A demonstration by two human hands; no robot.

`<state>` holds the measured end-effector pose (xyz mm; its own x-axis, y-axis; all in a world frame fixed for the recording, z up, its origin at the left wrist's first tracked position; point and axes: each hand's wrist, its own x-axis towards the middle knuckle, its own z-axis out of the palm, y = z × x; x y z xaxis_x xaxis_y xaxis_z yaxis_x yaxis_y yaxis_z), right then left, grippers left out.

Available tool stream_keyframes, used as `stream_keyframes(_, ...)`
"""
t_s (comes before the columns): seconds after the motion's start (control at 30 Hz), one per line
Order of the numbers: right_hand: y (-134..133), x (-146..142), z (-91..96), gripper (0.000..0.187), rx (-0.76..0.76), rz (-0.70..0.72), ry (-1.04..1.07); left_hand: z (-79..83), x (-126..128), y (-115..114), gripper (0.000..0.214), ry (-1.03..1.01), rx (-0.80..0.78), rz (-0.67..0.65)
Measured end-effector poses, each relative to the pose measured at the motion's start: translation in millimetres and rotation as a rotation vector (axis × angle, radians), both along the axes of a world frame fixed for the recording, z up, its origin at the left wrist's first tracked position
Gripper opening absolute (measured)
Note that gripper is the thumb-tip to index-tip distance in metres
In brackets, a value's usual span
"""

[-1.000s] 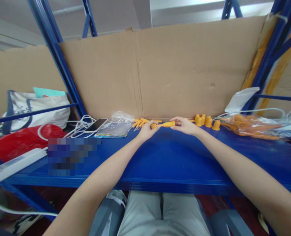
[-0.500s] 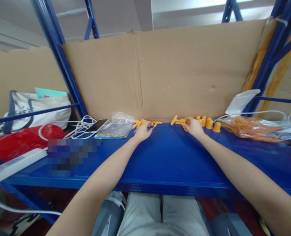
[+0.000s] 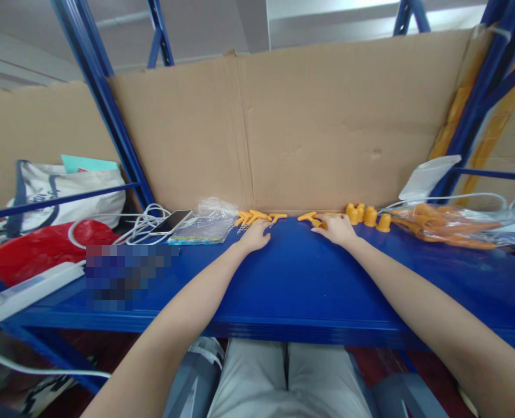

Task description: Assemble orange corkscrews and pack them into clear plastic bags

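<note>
My left hand (image 3: 255,235) lies on the blue shelf (image 3: 292,278), fingers stretched forward, fingertips at a small pile of orange T-shaped pieces (image 3: 252,217). It grips nothing that I can see. My right hand (image 3: 336,228) rests palm down a little to the right. Its fingers are curled over an orange piece (image 3: 315,222) that peeks out beneath them. Another orange T-shaped piece (image 3: 306,216) lies just left of those fingertips. A row of orange caps (image 3: 366,215) stands right of my right hand, against the cardboard.
A clear bag of orange parts (image 3: 444,225) lies at the right. To the left are a crinkled plastic bag (image 3: 209,223), a phone (image 3: 170,222), white cables (image 3: 139,223), a red bag (image 3: 35,249) and a white tote (image 3: 65,191). Cardboard (image 3: 309,128) backs the shelf.
A second ago both hands held one orange assembled piece between them. They parted: the left went to the T-shaped pile, the right to the caps, then back left onto an orange piece.
</note>
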<state>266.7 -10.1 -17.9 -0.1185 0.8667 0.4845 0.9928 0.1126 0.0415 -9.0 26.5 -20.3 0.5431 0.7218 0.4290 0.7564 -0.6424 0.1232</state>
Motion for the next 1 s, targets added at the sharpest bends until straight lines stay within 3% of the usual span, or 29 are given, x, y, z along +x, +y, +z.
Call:
stream_keyframes(0.17,6,9,-3.5,0.035,0.016,0.121,-0.025,-1.8,1,-1,0.05,0.197,-0.178,0.045)
stream_keyframes(0.27,6,9,-2.1,0.033,0.039,0.107,-0.026,-2.2,2,-1,0.053,0.237,-0.252,0.064)
stream_keyframes(0.57,-6,-5,3.8,0.016,0.033,0.083,-0.126,-13.2,4,8,0.046,0.14,-0.172,-0.005)
stream_keyframes(0.77,-7,-6,2.6,0.016,0.036,0.084,-0.118,-17.1,8,7,0.043,0.091,-0.147,-0.057)
stream_keyframes(1.0,-10,-11,2.9,0.02,-0.005,0.076,-0.092,-14.2,12,0,0.042,0.097,-0.165,-0.03)
